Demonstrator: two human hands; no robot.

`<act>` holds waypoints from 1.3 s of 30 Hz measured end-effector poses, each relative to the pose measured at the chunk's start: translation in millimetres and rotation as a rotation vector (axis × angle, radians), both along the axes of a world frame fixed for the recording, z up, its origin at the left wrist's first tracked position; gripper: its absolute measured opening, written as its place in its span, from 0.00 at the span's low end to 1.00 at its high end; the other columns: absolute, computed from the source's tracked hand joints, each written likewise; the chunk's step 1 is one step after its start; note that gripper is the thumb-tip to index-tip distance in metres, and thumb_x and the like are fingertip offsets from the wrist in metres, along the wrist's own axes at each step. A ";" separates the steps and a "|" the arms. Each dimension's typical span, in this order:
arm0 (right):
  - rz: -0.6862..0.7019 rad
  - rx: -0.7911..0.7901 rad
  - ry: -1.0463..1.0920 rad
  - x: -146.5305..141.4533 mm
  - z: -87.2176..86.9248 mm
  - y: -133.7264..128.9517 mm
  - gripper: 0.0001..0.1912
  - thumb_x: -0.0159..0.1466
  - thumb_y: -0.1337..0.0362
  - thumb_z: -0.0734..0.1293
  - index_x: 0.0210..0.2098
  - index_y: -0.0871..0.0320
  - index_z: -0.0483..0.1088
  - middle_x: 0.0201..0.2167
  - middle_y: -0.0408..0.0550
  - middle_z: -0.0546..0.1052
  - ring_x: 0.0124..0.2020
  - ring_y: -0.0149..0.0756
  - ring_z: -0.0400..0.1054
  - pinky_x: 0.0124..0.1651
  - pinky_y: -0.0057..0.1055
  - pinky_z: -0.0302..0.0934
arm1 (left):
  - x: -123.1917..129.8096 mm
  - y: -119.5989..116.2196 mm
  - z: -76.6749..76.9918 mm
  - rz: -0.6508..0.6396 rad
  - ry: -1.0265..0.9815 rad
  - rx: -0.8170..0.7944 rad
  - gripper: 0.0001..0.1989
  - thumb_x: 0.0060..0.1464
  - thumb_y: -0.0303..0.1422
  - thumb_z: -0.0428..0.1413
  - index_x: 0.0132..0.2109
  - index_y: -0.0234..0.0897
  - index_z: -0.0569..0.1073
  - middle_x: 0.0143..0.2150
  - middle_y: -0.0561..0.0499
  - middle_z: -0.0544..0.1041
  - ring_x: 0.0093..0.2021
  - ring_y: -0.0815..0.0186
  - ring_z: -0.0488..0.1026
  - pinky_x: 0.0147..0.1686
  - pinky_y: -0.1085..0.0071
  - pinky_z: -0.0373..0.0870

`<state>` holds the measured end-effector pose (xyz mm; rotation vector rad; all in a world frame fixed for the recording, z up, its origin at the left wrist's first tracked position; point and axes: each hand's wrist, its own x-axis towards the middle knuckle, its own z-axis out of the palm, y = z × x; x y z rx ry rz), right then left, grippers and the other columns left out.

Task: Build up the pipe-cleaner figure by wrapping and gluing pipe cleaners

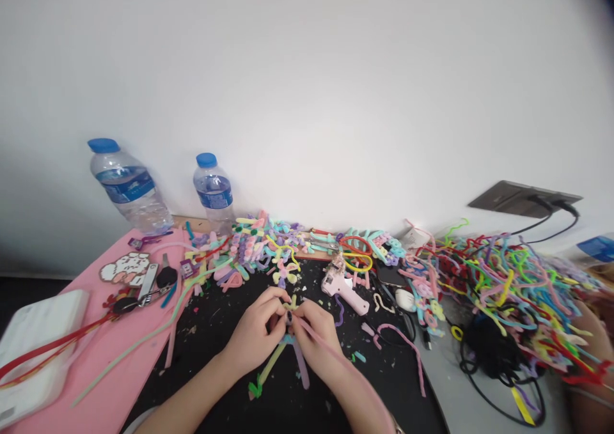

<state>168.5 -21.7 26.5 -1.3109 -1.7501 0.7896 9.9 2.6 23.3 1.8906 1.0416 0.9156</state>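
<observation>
My left hand and my right hand meet above the black work surface, fingers pinched round a small pipe-cleaner piece. It has a dark spot in the middle and pale yellow at the top. A yellow-green stem with a curled green end and a purple stem hang below the fingers. From my right fingers a long pink pipe cleaner runs back over the right wrist and forearm. The fingertips hide part of the piece.
A pink glue gun lies ahead to the right. Finished pipe-cleaner shapes line the wall. Two water bottles, keys and a white box are left. Loose pipe cleaners and another person's arm are right.
</observation>
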 end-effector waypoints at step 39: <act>0.030 -0.063 0.183 -6.7 5.7 -6.7 0.15 0.68 0.61 0.56 0.24 0.57 0.57 0.22 0.40 0.61 0.24 0.29 0.55 0.28 0.27 0.50 | 12.8 -7.5 -11.4 -0.083 -0.531 -0.708 0.20 0.58 0.48 0.50 0.29 0.36 0.59 0.24 0.61 0.52 0.19 0.77 0.47 0.17 0.78 0.46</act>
